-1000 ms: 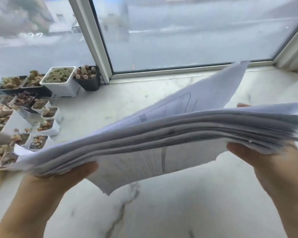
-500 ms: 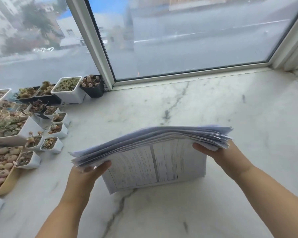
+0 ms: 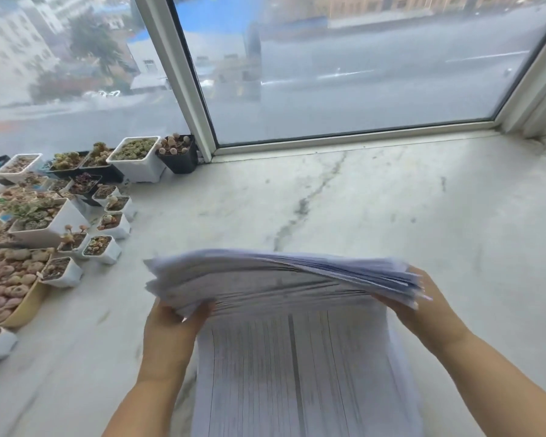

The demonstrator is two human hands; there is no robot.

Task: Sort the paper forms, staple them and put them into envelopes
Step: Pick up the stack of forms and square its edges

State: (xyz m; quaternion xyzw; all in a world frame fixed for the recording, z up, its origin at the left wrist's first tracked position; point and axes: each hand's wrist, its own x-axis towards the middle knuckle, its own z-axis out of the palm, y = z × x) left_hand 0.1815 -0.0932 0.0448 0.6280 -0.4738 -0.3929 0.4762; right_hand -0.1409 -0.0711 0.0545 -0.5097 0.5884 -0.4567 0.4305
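A thick stack of white paper forms (image 3: 281,279) hangs in the air above the marble sill, held flat by both hands. My left hand (image 3: 167,329) grips its near-left edge, thumb on top of the lower sheets. My right hand (image 3: 423,307) grips the right edge from below. A few lower sheets (image 3: 297,373) with printed lines droop toward me, blurred by motion. No stapler or envelope is in view.
The white marble sill (image 3: 391,200) stretches to the window frame (image 3: 189,89). Several small pots of succulents (image 3: 133,159) crowd the left side, with a tan dish of pebble-like plants (image 3: 10,285) nearest the left edge.
The stack has come down and toward me, both hands still on its ends. The lower sheets now hang further forward and look blurred.
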